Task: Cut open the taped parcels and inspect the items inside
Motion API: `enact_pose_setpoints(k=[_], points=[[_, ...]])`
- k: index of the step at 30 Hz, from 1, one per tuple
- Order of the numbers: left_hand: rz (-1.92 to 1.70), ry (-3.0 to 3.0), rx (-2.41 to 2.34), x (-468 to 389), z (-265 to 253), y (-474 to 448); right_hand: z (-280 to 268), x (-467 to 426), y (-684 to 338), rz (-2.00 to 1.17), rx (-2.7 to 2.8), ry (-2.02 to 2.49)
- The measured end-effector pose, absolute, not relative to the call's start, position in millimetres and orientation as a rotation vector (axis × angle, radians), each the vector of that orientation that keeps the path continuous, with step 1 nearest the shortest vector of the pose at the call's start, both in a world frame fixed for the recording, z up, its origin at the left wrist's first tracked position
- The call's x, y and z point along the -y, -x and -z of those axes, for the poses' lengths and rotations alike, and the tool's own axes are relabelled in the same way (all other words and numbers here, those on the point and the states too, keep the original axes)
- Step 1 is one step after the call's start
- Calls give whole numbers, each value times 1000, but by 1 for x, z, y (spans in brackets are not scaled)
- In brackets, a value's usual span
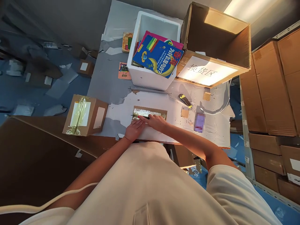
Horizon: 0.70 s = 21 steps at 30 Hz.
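Observation:
A small cardboard package (164, 115) with a white label and shiny clear tape lies on the table in front of me. My right hand (157, 122) is closed around a slim dark cutter (145, 117), whose red part and thin tip point left over the package's taped left end. The fingers partly hide the tool. My left hand (135, 129) rests at the package's near left edge, fingers stretched out and lying flat, close beside the cutter. A black and yellow utility knife (185, 100) lies on the table to the right.
Behind the package stand a white foam box (150, 79) holding picture books (159, 56) and an open carton (215, 67) with a handwritten sign. A taped carton (85, 115) sits at left. A blurred purple item (199, 122) and a white cable (217, 112) lie right. Stacked cartons (269, 90) fill the shelf.

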<state>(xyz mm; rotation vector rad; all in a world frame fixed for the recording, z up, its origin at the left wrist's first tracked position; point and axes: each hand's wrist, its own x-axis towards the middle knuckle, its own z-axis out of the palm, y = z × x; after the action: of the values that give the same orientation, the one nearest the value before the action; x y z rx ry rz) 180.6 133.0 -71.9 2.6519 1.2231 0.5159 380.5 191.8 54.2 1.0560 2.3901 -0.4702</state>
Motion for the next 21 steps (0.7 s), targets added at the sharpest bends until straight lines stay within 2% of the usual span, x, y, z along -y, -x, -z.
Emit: enact_pose_setpoints(k=[11, 21], points=[[-514, -2665, -1174, -130, 60, -183, -48, -183, -406, 433, -2334, -1112], [-462, -2709, -1068, -118, 51, -213, -67, -157, -440, 456, -2263, -1152]])
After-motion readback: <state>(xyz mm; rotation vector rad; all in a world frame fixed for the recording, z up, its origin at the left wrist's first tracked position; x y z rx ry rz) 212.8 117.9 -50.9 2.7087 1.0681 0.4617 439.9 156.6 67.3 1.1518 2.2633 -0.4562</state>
